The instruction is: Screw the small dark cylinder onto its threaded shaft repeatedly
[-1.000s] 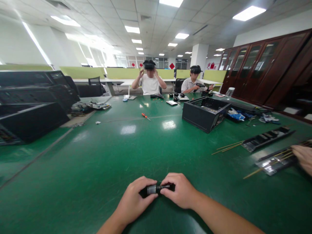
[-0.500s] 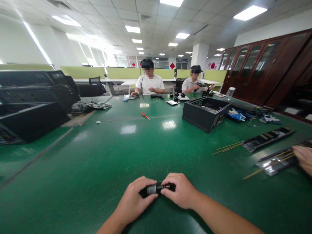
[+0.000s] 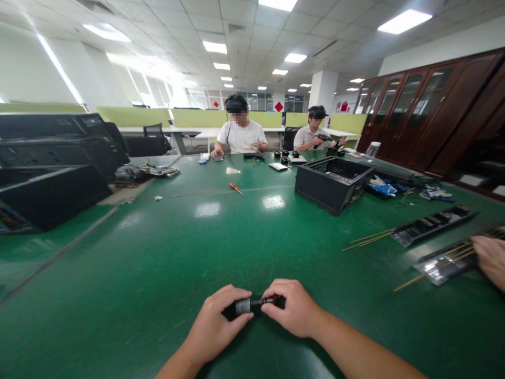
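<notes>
Close to the near edge of the table (image 3: pixel 165 258), a black-and-silver cylindrical piece (image 3: pixel 243 306) with a thin dark shaft lies sideways between my two hands. My left hand (image 3: pixel 219 320) is wrapped round its thicker body, thumb and fingers on either side of the silver band. With thumb and fingertips, my right hand (image 3: pixel 291 309) pinches the narrow shaft (image 3: pixel 268 300) at the other end. The exact kind of the piece is too small to make out, and both its ends are partly hidden by my palms.
An orange screwdriver (image 3: pixel 235 187) lies mid-table. Behind it to the right stands a black computer case (image 3: pixel 327 184). Larger black cases (image 3: pixel 51 195) fill the left. At right, another person's hand (image 3: pixel 491 258) touches a tray with thin brass-coloured rods (image 3: pixel 410 281). Two people sit opposite.
My hands keep the same grip on the cylindrical piece, shifting very slightly. Across the table, the person in the white shirt has moved a hand and leans a little to the left.
</notes>
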`<state>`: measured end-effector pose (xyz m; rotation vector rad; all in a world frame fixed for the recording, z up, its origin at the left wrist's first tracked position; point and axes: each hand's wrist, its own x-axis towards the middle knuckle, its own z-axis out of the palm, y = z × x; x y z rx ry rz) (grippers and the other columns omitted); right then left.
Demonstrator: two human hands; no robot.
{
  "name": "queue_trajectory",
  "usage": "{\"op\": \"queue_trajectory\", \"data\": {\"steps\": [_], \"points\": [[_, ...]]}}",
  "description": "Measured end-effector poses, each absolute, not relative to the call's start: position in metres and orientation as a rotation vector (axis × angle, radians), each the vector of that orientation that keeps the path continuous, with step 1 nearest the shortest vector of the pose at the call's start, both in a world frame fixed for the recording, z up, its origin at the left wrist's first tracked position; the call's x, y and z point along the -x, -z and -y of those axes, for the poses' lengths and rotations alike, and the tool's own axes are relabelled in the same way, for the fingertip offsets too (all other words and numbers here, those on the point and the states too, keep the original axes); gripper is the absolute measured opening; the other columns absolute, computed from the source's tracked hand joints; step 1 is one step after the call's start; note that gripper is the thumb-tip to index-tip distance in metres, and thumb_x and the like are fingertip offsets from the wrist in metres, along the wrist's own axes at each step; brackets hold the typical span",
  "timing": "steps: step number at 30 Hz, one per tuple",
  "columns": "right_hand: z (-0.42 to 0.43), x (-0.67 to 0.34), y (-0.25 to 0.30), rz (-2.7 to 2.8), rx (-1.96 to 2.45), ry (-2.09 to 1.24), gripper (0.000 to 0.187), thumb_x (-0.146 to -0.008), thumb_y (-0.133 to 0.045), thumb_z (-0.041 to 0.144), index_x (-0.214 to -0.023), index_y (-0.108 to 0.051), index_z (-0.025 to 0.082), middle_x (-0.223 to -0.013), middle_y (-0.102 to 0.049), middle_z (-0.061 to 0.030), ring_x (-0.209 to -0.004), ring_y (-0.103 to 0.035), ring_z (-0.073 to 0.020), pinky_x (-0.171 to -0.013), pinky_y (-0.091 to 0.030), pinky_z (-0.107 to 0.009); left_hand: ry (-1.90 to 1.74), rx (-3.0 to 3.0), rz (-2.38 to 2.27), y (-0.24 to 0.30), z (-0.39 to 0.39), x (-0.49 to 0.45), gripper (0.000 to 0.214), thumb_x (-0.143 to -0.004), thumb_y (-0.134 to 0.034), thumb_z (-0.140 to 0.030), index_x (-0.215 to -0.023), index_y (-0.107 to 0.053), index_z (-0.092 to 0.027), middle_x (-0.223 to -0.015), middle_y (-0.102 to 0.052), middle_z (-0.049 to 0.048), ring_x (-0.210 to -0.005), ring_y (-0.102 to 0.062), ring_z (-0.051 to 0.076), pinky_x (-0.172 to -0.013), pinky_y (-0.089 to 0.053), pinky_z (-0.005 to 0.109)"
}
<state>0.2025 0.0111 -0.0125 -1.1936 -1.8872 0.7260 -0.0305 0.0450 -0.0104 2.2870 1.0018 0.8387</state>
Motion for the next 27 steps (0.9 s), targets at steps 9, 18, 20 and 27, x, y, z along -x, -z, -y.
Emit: {"op": "queue_trajectory", "data": {"steps": [9,18,20,27], "points": [[-0.0123,-0.2047,0.0137,1.870,1.184,-0.732,0.008,-0.082,-0.070,0.020,-0.088,-0.075,0.020,-0.080,-0.070,-0.0014,-0.075,-0.065,-0.0154,-0.072,-0.046,-0.025,-0.885,-2.297,-1.008,0.0095,-0.0452,0.0289,0.024,-0.082,-0.074,-0.024,-0.105,-0.070,-0.025,-0.092,-0.071,0.0016,-0.084,-0.067,0.016,-0.077,-0.054,0.026],[-0.0138,-0.2070,0.0167,1.873,1.166,-0.721,0.006,-0.081,-0.071,0.020,-0.087,-0.074,0.020,-0.079,-0.070,-0.0009,-0.074,-0.064,-0.0147,-0.072,-0.045,-0.025,-0.924,-2.306,-1.008,0.0056,-0.0431,0.0290,0.024,-0.081,-0.074,-0.024,-0.104,-0.070,-0.025,-0.090,-0.072,0.0014,-0.082,-0.068,0.016,-0.075,-0.054,0.025],[-0.0141,-0.2079,0.0171,1.870,1.166,-0.723,0.007,-0.081,-0.071,0.020,-0.088,-0.075,0.019,-0.079,-0.070,-0.0010,-0.074,-0.064,-0.0146,-0.072,-0.045,-0.024,-0.930,-2.303,-1.010,0.0051,-0.0436,0.0288,0.024,-0.081,-0.075,-0.024,-0.104,-0.071,-0.025,-0.090,-0.072,0.0015,-0.081,-0.068,0.016,-0.074,-0.054,0.025],[-0.0153,-0.2105,0.0177,1.875,1.185,-0.723,0.006,-0.081,-0.071,0.020,-0.087,-0.074,0.020,-0.078,-0.069,-0.0007,-0.073,-0.064,-0.0146,-0.072,-0.046,-0.025,-0.937,-2.293,-1.039,0.0058,-0.0446,0.0289,0.023,-0.080,-0.075,-0.026,-0.103,-0.071,-0.025,-0.089,-0.072,0.0013,-0.080,-0.068,0.016,-0.073,-0.054,0.025]]}}
